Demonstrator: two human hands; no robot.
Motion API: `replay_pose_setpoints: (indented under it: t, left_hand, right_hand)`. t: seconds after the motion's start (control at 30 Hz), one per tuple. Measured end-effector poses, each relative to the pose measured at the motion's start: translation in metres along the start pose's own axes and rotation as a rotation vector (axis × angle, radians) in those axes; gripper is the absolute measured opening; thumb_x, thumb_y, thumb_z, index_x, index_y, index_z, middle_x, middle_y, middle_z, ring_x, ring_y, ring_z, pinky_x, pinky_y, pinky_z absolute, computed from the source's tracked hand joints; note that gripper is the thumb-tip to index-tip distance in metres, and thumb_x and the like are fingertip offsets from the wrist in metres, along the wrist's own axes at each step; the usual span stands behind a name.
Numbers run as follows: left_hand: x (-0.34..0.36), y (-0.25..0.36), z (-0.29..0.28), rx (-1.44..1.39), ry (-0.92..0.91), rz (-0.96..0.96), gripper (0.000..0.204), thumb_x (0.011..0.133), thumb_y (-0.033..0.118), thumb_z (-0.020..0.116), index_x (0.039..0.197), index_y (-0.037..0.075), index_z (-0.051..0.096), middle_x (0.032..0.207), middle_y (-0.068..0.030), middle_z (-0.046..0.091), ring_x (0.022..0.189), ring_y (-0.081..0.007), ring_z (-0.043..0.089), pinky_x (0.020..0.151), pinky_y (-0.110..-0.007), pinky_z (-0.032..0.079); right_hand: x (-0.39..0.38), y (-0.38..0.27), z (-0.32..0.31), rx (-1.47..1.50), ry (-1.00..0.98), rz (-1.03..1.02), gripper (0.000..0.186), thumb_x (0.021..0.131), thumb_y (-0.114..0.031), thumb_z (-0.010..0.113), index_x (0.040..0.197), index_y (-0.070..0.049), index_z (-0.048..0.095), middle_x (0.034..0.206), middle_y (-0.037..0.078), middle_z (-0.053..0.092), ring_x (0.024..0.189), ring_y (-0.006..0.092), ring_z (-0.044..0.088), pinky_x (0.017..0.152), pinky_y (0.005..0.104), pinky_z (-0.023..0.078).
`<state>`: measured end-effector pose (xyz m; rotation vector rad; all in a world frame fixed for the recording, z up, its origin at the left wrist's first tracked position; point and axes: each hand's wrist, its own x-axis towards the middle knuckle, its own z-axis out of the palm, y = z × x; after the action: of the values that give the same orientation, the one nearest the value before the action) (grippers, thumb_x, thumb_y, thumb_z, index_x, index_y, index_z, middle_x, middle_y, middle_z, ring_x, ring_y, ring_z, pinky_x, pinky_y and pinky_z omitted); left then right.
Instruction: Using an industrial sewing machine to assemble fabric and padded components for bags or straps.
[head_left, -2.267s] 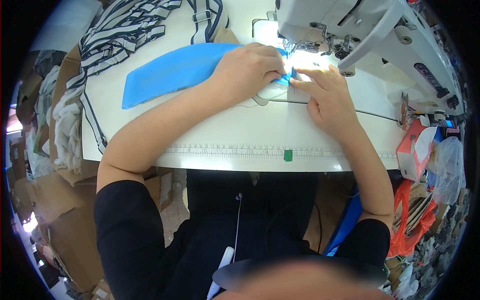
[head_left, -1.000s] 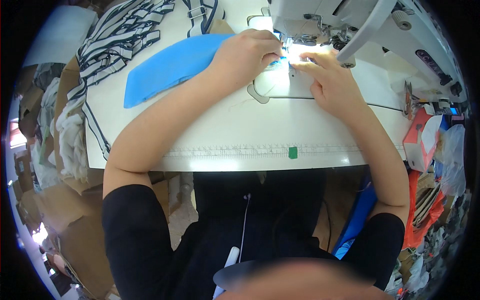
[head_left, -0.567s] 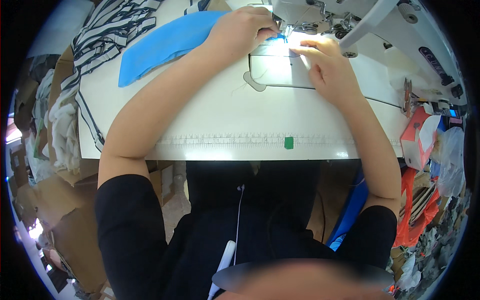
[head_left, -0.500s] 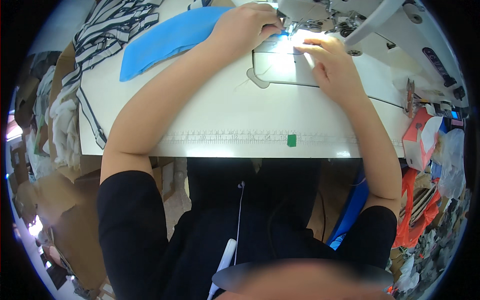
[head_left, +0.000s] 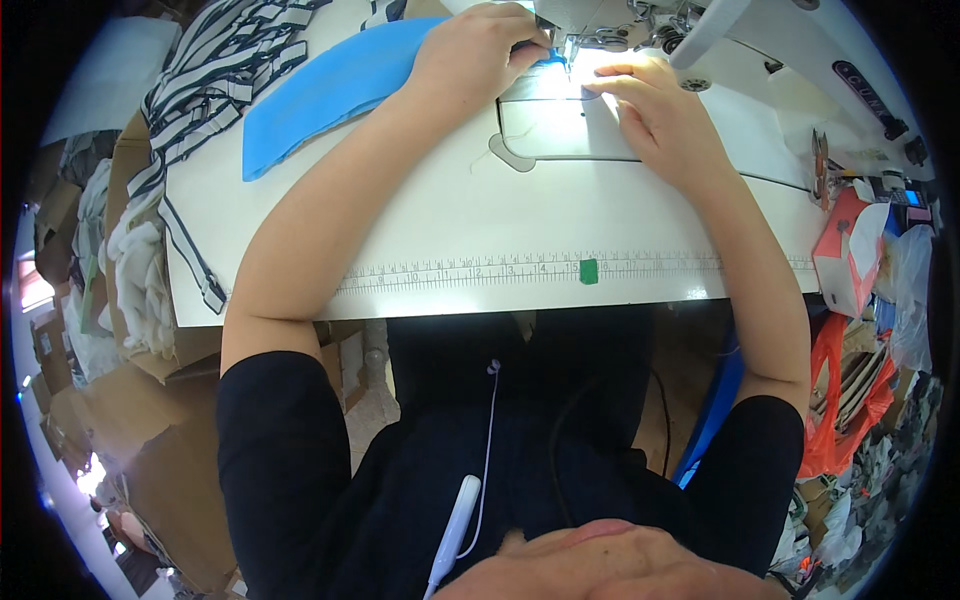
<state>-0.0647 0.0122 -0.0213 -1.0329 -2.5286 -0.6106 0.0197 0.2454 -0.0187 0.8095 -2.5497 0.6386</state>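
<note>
A long, curved piece of blue fabric (head_left: pixel 335 85) lies across the upper left of the white table, and its right end runs toward the needle area of a sewing machine (head_left: pixel 568 60). My left hand (head_left: pixel 478 55) is closed on that end, just left of the needle, with its fingertips bent down and partly hidden. Right of the needle, my right hand (head_left: pixel 655 110) rests by the lit machine plate (head_left: pixel 560 130). Its fingers stretch out toward the presser foot and the thumb stands apart; I see nothing held in it. Glare hides detail at the needle.
Black-and-white striped straps (head_left: pixel 225 75) heap at the table's left. A printed ruler strip (head_left: pixel 480 270) with a green mark (head_left: pixel 589 271) runs along the front edge. On the right are scissors (head_left: pixel 820 170), a pink-and-white box (head_left: pixel 848 250) and a red bag (head_left: pixel 825 400). Cardboard boxes (head_left: pixel 190 480) stand left.
The whole view has shifted slightly. The blue fabric's right end and both hands remain at the needle, with hardly any change in their hold.
</note>
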Motion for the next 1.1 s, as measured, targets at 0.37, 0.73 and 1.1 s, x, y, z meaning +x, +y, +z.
replay_pose_setpoints:
  t: [0.37,0.73,1.1]
  left_hand:
    - [-0.013,-0.012,-0.020,0.015,0.052,-0.075,0.037,0.079,0.028,0.075,0.104,0.005,0.060,0.094,-0.0151,0.063,0.093,-0.0327,0.060,0.085,-0.040,0.046]
    - [-0.114,-0.027,-0.160,-0.523,-0.134,-0.528,0.031,0.085,0.039,0.072,0.081,0.008,0.070,0.071,-0.0010,0.060,0.069,-0.0103,0.053,0.062,-0.028,0.042]
    - [-0.118,-0.072,-0.161,0.394,-0.483,-0.609,0.043,0.079,0.017,0.067,0.119,0.005,0.054,0.119,-0.0160,0.061,0.104,-0.0341,0.061,0.087,-0.041,0.051]
  right_hand:
    - [0.000,0.011,0.004,0.076,0.029,0.098,0.023,0.077,-0.002,0.060,0.092,-0.016,0.070,0.080,0.004,0.060,0.080,0.0275,0.057,0.085,0.0404,0.045]
    - [0.007,-0.011,-0.006,0.010,-0.009,-0.055,0.023,0.078,0.000,0.060,0.096,-0.010,0.070,0.093,0.004,0.067,0.082,0.0229,0.060,0.086,0.0404,0.045]
    - [0.011,-0.079,-0.007,0.067,-0.084,-0.332,0.036,0.065,0.005,0.064,0.099,-0.008,0.067,0.104,0.008,0.063,0.098,0.0280,0.059,0.088,0.0401,0.046]
